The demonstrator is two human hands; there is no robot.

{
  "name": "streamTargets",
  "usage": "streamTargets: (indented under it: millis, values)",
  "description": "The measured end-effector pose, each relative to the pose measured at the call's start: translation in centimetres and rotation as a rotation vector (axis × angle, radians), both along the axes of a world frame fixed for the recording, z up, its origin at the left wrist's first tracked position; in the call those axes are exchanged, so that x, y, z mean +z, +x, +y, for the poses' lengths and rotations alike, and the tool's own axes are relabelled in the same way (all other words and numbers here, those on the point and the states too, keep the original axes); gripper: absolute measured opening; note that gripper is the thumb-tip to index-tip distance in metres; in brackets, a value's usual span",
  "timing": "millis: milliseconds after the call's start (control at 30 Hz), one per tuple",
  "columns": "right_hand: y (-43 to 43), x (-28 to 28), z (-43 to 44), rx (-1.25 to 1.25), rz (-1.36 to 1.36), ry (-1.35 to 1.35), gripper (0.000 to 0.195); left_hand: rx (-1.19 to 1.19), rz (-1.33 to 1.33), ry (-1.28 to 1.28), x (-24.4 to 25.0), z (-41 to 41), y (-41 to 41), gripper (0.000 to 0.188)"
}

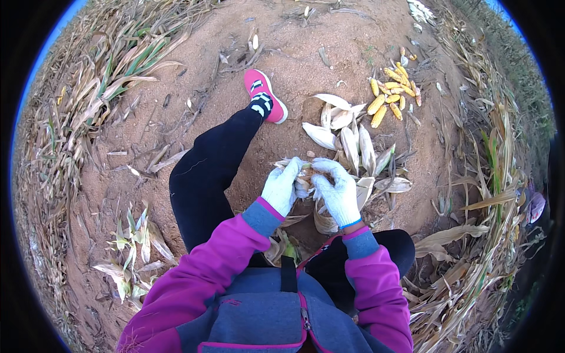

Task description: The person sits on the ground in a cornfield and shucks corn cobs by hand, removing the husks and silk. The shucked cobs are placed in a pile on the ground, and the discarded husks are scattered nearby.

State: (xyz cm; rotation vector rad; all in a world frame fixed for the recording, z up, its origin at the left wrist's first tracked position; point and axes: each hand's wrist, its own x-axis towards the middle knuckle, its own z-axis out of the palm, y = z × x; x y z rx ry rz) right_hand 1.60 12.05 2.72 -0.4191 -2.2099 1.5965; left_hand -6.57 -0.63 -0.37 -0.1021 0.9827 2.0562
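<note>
Both of my hands wear white knit gloves and meet in front of my lap. My left hand [281, 186] grips a small piece of dry corn husk with brown silk [303, 180]. On its right side, my right hand [337, 190] has thumb and forefinger curled onto the strands. Whether a cob is inside is hidden by the fingers. Loose husks [325, 220] hang or lie just below the hands. Beyond my right hand lies a pile of unhusked corn ears [350, 148] with pale dry husks.
Husked yellow corn ears [393, 90] lie heaped on bare soil at the upper right. Stripped husks [141, 238] are scattered at the lower left. Dry corn stalks [110, 66] bank the left side, with more stalks [481, 220] along the right. My left leg [212, 159] stretches forward.
</note>
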Motion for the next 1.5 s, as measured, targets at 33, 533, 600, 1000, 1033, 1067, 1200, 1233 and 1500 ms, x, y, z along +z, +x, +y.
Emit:
streamTargets:
  millis: [33, 533, 600, 1000, 1033, 1067, 1200, 1233, 1500]
  values:
    - [0.0, 0.0, 0.0, -0.006, 0.000, -0.061, 0.022, 0.000, 0.002, -0.004, 0.2, 0.0, 0.1, 0.033]
    - [0.2, -1.0, 1.4, -0.220, -0.170, -0.234, 0.017, -0.105, 0.075, -0.142, 0.2, -0.4, 0.9, 0.030]
    - [0.3, -1.1, 1.9, -0.279, -0.141, -0.371, 0.020, -0.107, 0.076, -0.150, 0.5, -0.6, 0.9, 0.030]
    - [0.6, 0.9, 1.5, 0.185, -0.257, 0.085, 0.051, 0.144, 0.040, -0.118, 0.1, -1.3, -0.8, 0.030]
    - [0.5, 0.9, 1.1, 0.237, -0.227, 0.175, 0.051, 0.129, 0.012, -0.104, 0.0, -1.3, -0.7, 0.030]
    - [0.4, 1.2, 0.6, 0.237, -0.225, 0.124, 0.052, 0.113, -0.016, -0.089, -0.2, -1.3, -0.6, 0.030]
    - [0.2, 0.2, 0.3, 0.214, -0.213, 0.141, 0.049, 0.064, -0.165, -0.098, 0.4, -1.0, -0.2, 0.031]
    - [0.3, 0.2, 0.4, 0.212, -0.226, 0.143, 0.049, 0.050, -0.200, -0.116, 0.4, -1.1, -0.3, 0.030]
    - [0.6, 1.0, 0.2, 0.070, -0.183, -0.023, 0.047, 0.173, -0.603, -0.012, -2.8, -1.0, -2.1, 0.026]
